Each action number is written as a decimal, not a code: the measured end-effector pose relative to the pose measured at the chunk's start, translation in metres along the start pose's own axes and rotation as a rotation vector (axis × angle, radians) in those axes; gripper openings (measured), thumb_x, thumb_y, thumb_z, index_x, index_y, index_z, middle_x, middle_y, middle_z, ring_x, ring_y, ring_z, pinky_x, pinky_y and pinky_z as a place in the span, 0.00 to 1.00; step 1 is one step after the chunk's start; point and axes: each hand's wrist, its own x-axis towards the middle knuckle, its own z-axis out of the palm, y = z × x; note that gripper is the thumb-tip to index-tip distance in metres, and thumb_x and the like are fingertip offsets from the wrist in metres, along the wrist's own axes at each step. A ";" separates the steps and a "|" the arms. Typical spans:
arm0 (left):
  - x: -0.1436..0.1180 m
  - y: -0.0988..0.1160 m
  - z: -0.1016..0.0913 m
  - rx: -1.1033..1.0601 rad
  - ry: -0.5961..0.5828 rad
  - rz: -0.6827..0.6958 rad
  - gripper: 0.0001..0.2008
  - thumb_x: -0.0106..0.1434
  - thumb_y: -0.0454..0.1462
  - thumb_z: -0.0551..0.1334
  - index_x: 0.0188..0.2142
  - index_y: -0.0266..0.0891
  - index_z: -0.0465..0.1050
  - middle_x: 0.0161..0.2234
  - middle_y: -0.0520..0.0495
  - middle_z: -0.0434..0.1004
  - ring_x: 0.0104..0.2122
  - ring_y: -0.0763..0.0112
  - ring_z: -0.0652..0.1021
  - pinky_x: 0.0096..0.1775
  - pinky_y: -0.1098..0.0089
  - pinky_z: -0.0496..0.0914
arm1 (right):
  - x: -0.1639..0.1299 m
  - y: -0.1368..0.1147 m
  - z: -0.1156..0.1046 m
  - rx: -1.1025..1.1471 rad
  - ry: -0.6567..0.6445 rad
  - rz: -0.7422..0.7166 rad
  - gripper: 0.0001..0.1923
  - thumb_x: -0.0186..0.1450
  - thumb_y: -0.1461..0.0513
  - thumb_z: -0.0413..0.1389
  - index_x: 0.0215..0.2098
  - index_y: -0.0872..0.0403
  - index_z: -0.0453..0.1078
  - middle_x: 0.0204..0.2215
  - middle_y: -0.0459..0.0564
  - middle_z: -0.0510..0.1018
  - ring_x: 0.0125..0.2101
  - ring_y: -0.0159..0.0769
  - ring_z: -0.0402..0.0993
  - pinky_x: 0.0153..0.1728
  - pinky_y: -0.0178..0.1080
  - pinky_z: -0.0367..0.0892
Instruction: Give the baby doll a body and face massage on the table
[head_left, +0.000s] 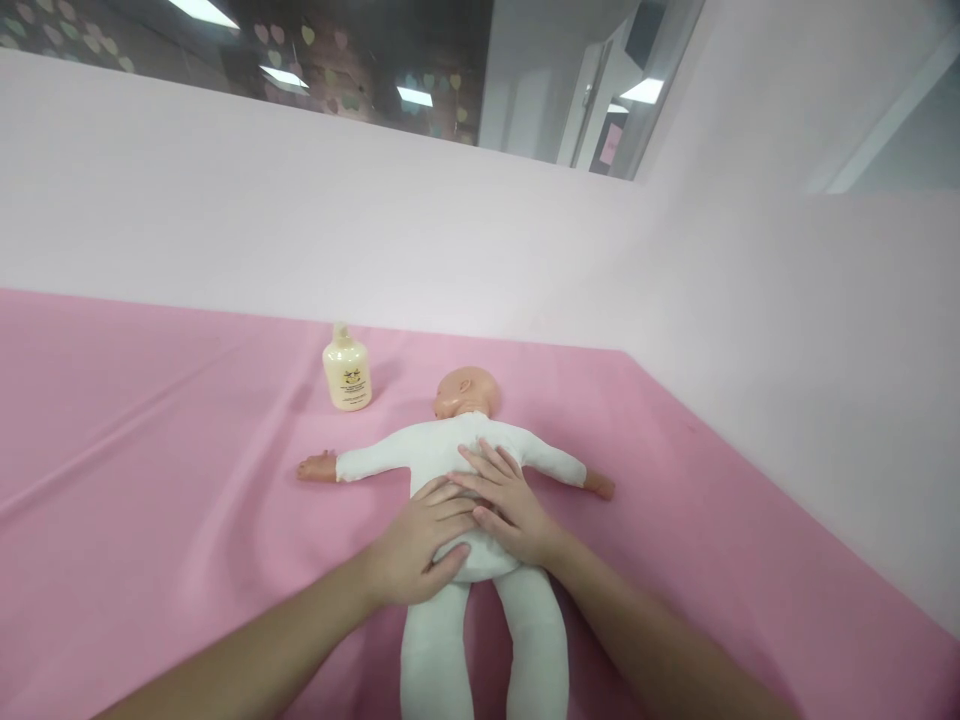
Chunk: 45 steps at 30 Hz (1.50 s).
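Observation:
A baby doll (448, 448) with a white cloth body lies stretched out on a pink sheet, its arms spread to both sides and its head turned to the left. Flat on the lower part of its torso rests my left hand (420, 545), fingers extended. My right hand (514, 503) lies on the middle of the torso with its fingers spread, partly overlapping the left fingertips. Neither hand grasps anything. The torso beneath both palms is hidden.
A cream-coloured lotion bottle (347, 372) stands upright to the left of the doll's head. The pink sheet (172, 450) has folds on the left. Behind and to the right rise pale walls (300, 200), with a window (375, 60) above.

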 end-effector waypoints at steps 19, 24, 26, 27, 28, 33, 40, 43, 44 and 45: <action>-0.003 -0.036 0.025 -0.200 0.162 -0.538 0.27 0.71 0.48 0.44 0.67 0.49 0.47 0.70 0.53 0.42 0.70 0.62 0.41 0.68 0.51 0.42 | 0.001 0.052 0.026 0.027 0.198 0.504 0.32 0.70 0.49 0.41 0.70 0.47 0.42 0.71 0.45 0.38 0.70 0.44 0.29 0.68 0.54 0.35; -0.005 -0.047 0.030 -0.172 0.226 -0.623 0.31 0.71 0.49 0.44 0.69 0.44 0.37 0.71 0.46 0.34 0.69 0.60 0.41 0.67 0.50 0.45 | 0.001 0.065 0.027 0.075 0.264 0.556 0.36 0.70 0.48 0.42 0.70 0.56 0.40 0.70 0.53 0.41 0.70 0.46 0.33 0.68 0.54 0.37; -0.005 -0.043 0.027 -0.054 0.245 -0.600 0.29 0.71 0.47 0.45 0.68 0.42 0.43 0.70 0.42 0.39 0.69 0.57 0.45 0.66 0.48 0.48 | -0.001 0.060 0.022 0.034 0.337 0.481 0.32 0.70 0.51 0.43 0.67 0.57 0.49 0.68 0.57 0.50 0.68 0.47 0.42 0.66 0.55 0.43; -0.004 -0.039 0.024 0.024 0.251 -0.546 0.27 0.71 0.45 0.45 0.66 0.42 0.49 0.69 0.41 0.45 0.69 0.55 0.48 0.65 0.46 0.49 | -0.002 0.055 0.019 -0.003 0.364 0.401 0.27 0.70 0.53 0.43 0.64 0.56 0.56 0.65 0.58 0.58 0.66 0.47 0.50 0.64 0.54 0.48; -0.004 -0.034 0.020 0.098 0.245 -0.456 0.23 0.70 0.42 0.46 0.63 0.43 0.57 0.67 0.42 0.52 0.67 0.55 0.53 0.64 0.44 0.50 | -0.003 0.048 0.016 -0.048 0.373 0.291 0.22 0.71 0.55 0.43 0.58 0.55 0.63 0.59 0.58 0.67 0.61 0.45 0.59 0.61 0.52 0.54; 0.004 -0.009 0.008 0.133 0.105 -0.165 0.13 0.65 0.33 0.49 0.42 0.39 0.71 0.41 0.42 0.75 0.45 0.63 0.74 0.51 0.57 0.68 | -0.004 0.012 0.012 -0.238 0.129 -0.108 0.13 0.69 0.62 0.44 0.32 0.53 0.68 0.31 0.51 0.73 0.35 0.38 0.67 0.41 0.42 0.64; 0.020 -0.007 0.016 0.077 0.150 -0.460 0.18 0.61 0.30 0.51 0.49 0.39 0.66 0.48 0.43 0.71 0.49 0.64 0.73 0.50 0.62 0.69 | 0.008 0.007 0.029 -0.200 0.369 0.255 0.10 0.64 0.67 0.50 0.43 0.53 0.67 0.42 0.52 0.73 0.42 0.39 0.67 0.43 0.40 0.64; 0.029 -0.012 0.016 0.148 0.131 -0.516 0.22 0.59 0.30 0.53 0.54 0.39 0.63 0.54 0.41 0.68 0.52 0.63 0.73 0.51 0.64 0.68 | 0.013 0.011 0.030 -0.232 0.371 0.249 0.09 0.63 0.67 0.51 0.42 0.54 0.68 0.43 0.52 0.73 0.45 0.40 0.67 0.50 0.43 0.61; 0.034 -0.014 0.016 0.168 0.114 -0.525 0.24 0.60 0.30 0.54 0.56 0.40 0.61 0.55 0.40 0.67 0.52 0.62 0.73 0.50 0.64 0.68 | 0.016 0.013 0.029 -0.239 0.343 0.270 0.09 0.63 0.67 0.51 0.41 0.54 0.68 0.42 0.52 0.74 0.45 0.39 0.67 0.50 0.42 0.60; 0.038 -0.018 0.014 0.185 0.093 -0.532 0.25 0.61 0.31 0.54 0.58 0.40 0.58 0.55 0.40 0.68 0.51 0.62 0.74 0.49 0.64 0.68 | 0.019 0.014 0.027 -0.246 0.311 0.305 0.09 0.63 0.67 0.51 0.41 0.55 0.68 0.41 0.52 0.75 0.44 0.39 0.68 0.49 0.41 0.61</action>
